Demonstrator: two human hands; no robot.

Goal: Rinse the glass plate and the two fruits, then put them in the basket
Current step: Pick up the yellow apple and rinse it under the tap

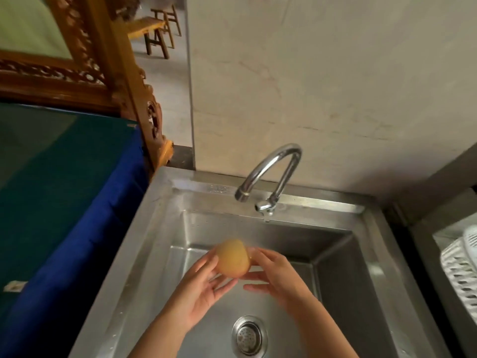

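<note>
**Yellow fruit held in both hands over the sink basin**

A round yellow fruit (233,257), its outline blurred, sits above the steel sink (144,254), below and slightly left of the faucet (268,174) spout. No water stream can be made out between spout and fruit.

The left hand (198,293) cups the fruit from the lower left, thumb along its left side and fingers curved beneath it. The right hand (276,277) meets it from the right, upper fingers curled against the fruit's right edge, lower fingers extended toward the left hand and not touching the fruit. Both hands grip the fruit between them. Both forearms enter from the bottom edge, bare.

The drain strainer (249,337) lies in the basin floor below the hands. The faucet rises from the back ledge of the sink, its arched neck bending down to the left, a small lever at its base.

At the right edge, a white slotted basket (462,267) is partly in view, standing apart from the sink on a separate surface. Its contents cannot be seen.

Left of the sink stands a surface covered in blue and green cloth (64,189). Behind that rises a carved wooden frame (108,73). A pale wall (335,86) backs the sink.
</note>
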